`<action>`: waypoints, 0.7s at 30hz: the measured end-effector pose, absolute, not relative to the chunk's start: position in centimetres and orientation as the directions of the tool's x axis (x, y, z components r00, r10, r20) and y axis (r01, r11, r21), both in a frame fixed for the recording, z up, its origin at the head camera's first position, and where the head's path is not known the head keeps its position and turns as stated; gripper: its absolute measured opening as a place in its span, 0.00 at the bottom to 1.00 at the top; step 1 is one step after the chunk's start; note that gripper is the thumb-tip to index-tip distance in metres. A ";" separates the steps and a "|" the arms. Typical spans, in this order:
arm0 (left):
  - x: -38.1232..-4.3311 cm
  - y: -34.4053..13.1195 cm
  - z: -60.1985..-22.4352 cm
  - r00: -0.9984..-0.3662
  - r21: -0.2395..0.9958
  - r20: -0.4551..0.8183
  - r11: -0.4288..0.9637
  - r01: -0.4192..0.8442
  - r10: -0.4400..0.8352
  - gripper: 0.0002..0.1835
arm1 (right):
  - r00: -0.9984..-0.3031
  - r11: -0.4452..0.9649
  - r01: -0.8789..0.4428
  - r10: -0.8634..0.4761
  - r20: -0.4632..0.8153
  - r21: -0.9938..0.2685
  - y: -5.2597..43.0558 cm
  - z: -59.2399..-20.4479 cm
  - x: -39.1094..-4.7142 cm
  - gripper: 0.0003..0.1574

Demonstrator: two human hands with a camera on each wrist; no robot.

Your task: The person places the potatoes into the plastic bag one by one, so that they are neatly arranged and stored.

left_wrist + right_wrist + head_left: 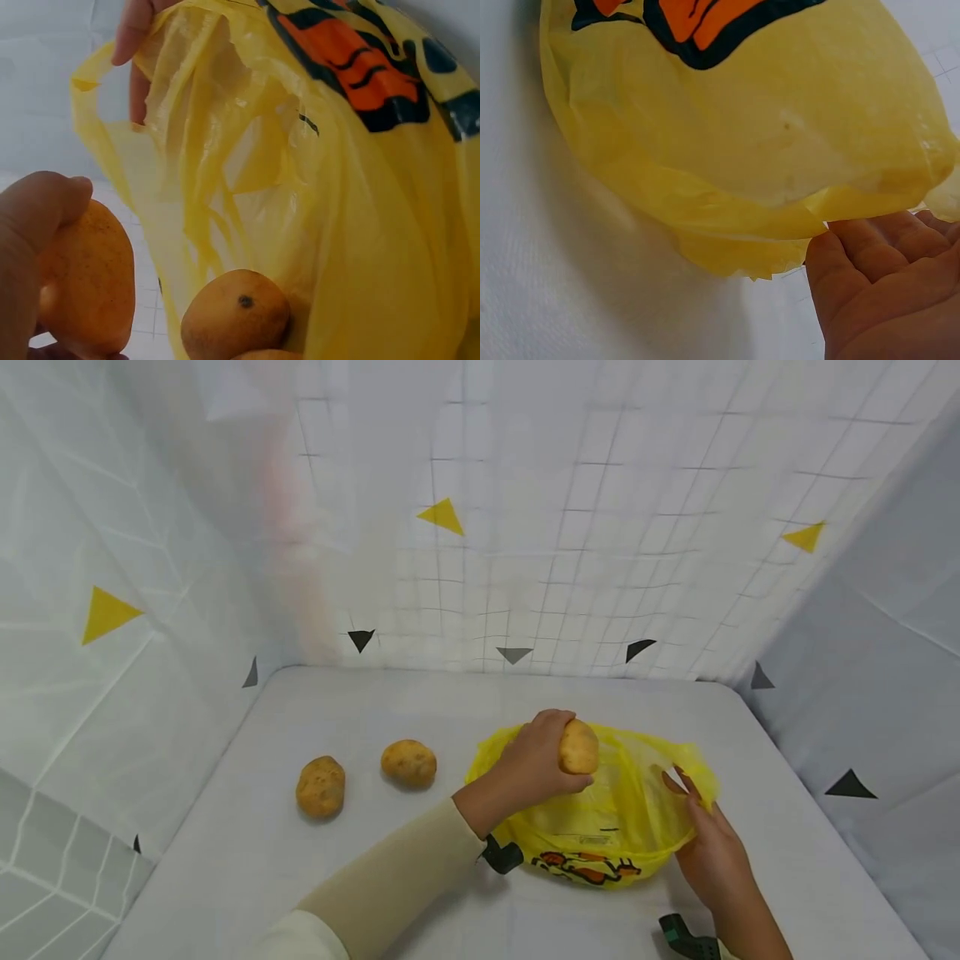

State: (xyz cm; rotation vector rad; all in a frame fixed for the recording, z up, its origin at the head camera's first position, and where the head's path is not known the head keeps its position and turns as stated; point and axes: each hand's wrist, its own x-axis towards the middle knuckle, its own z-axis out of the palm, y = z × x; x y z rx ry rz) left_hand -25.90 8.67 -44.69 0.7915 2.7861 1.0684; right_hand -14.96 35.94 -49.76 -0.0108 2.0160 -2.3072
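My left hand (528,758) grips a potato (580,747) over the opening of a yellow plastic bag (555,822). Fingers and thumb wrap the potato's sides, as the left wrist view also shows. On the right, my right hand (716,856) holds the bag's edge by its handle, some fingertips showing through the handle hole. Printed orange and black figures mark the bag's near side. Inside it, the left wrist view shows a potato (236,315) with a dark spot, and part of another below it. In the right wrist view the right hand's fingertips are hidden behind the plastic.
Two potatoes lie left of the bag on the white table (360,877): one potato (408,764) nearer the bag, another potato (321,787) farther left. White sheeted walls with yellow and black triangles enclose the table at the back and sides.
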 end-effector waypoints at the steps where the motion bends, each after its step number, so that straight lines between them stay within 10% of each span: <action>1: -26.0 8.9 -44.8 -0.866 0.624 0.122 0.641 0.446 0.484 0.49 | -0.997 -0.130 0.045 -0.066 -0.037 -0.990 36.0 -49.8 -15.0 0.38; 21: -27.9 12.1 -46.0 -0.792 0.521 0.054 0.659 0.542 0.609 0.51 | -0.997 -0.098 0.065 -0.040 -0.061 -0.993 36.0 -49.5 -14.9 0.39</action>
